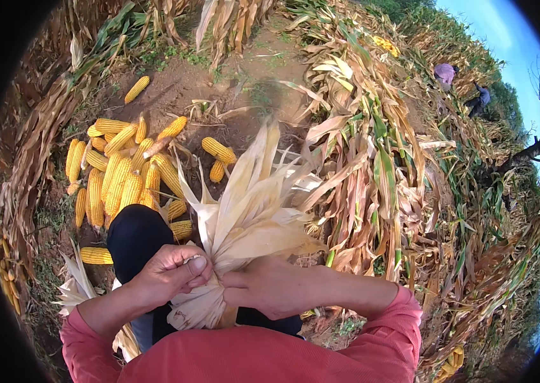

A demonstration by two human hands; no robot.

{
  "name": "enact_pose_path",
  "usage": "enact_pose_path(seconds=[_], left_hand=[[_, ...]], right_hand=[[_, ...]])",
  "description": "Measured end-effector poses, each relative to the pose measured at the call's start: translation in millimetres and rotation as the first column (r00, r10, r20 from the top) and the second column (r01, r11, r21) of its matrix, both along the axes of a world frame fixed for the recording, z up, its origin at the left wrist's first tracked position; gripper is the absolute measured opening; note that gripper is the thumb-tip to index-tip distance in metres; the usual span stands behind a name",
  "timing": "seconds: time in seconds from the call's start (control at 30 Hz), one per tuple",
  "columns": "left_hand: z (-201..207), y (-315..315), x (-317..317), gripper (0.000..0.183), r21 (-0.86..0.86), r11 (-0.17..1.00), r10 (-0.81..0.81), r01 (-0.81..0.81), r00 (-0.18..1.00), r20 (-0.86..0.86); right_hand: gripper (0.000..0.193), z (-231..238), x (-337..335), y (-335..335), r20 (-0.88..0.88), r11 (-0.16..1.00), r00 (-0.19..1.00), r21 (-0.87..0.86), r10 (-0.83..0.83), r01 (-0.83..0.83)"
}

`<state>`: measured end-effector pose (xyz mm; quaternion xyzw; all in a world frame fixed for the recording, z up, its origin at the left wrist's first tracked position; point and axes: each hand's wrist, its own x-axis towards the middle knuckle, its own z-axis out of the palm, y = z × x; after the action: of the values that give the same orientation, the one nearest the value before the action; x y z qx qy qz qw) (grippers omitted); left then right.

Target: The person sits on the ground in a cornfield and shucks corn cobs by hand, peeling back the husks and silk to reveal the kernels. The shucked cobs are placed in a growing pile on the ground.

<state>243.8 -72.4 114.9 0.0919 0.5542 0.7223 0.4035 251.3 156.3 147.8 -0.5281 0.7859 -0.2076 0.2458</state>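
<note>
A spray of pale dry corn husks (254,217) fans up and outward in front of my body, with more husk showing below my hands near my lap. My left hand (184,269) is closed on the husks at their gathered base, thumb on top. Beside it, my right hand (263,287) also grips the husks; its fingertips are hidden from above. Whether an ear lies inside the bundle, I cannot tell. Just beyond my dark-trousered knee (134,236) lies a heap of husked yellow corn ears (117,182).
Single corn ears (137,89) lie apart from the heap on bare soil (244,83). Dry cornstalks (359,210) are piled along the right side. Two people (445,73) are far off at the upper right, near a bare tree (538,147). More corn (451,364) lies at lower right.
</note>
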Motion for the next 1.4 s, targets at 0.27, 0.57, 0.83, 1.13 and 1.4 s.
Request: enact_pose_path(seconds=[0.27, 0.57, 0.83, 1.13, 1.4], left_hand=[[-9.1, -25.4, 15.3, 0.035, 0.045, 0.998, 0.052, -0.054, 0.998, 0.043], [-30.5, -19.9, -8.3, 0.032, 0.190, 0.950, 0.213, -0.247, 0.960, 0.184], [-72.1, -29.5, -16.1, 0.039, 0.351, 0.895, 0.156, -0.275, 0.931, 0.330], [-79.6, -16.3, -20.5, 0.037, 0.395, 0.881, 0.157, -0.261, 0.948, 0.278], [-82.5, -7.6, -23.8, 0.025, 0.253, 0.910, 0.252, -0.328, 0.923, 0.291]], right_hand=[[0.031, -5.4, 16.5, 1.0, 0.162, 0.987, 0.981, -0.107, -0.102, 0.120], [0.005, -53.6, -9.5, 3.7, 0.286, 0.850, 0.918, -0.374, -0.274, 0.370], [0.015, -79.6, -14.9, 12.4, 0.894, 0.551, 0.429, -0.295, -0.129, 0.781], [0.019, -91.5, -12.8, 2.4, 0.976, 0.351, 0.217, -0.214, 0.030, 0.912], [0.022, -98.5, -11.5, -3.5, 0.966, 0.342, 0.223, -0.255, 0.131, 0.905]])
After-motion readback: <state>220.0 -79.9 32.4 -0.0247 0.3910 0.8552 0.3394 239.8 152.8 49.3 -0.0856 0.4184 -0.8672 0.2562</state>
